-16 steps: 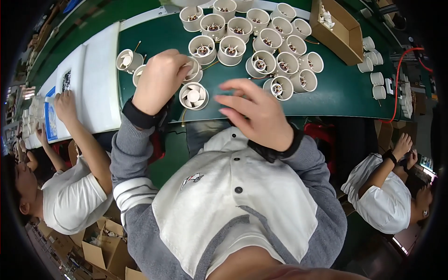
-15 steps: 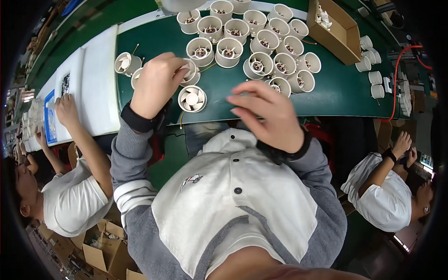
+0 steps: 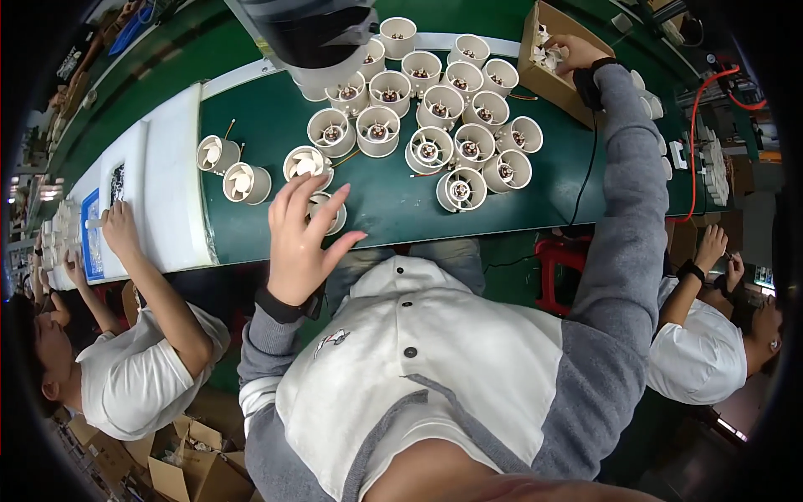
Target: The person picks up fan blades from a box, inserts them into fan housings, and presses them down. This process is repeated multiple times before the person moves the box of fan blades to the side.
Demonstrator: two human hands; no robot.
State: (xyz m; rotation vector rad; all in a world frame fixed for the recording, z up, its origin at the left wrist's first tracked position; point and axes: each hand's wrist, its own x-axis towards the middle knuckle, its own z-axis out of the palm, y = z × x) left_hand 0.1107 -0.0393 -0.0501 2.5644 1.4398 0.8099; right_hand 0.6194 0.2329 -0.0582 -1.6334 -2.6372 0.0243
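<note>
My left hand (image 3: 299, 243) is open at the near edge of the table, its fingers spread and empty. Just beyond it, partly covered by the fingers, is a round white fan housing (image 3: 336, 219). Another housing (image 3: 294, 159) with a white fan wheel in it sits right behind. My right arm stretches to the far right, and my right hand (image 3: 579, 54) is in a cardboard box (image 3: 592, 94), over loose white fan wheels (image 3: 547, 55). Its thumb and fingers look apart around them; the fingertips are partly hidden, and no held piece shows.
Several white housings (image 3: 442, 105) with bare motors cover the middle of the green table (image 3: 381, 205). Two with fan wheels (image 3: 246, 183) stand at left. A dark cylindrical device (image 3: 314, 38) hangs over the back. A black cord (image 3: 585, 180) trails from my right wrist. Co-workers sit on both sides.
My right hand has gone from above the near table edge to the box at far right. My left hand has drawn back toward me from a housing and opened. The view has shifted.
</note>
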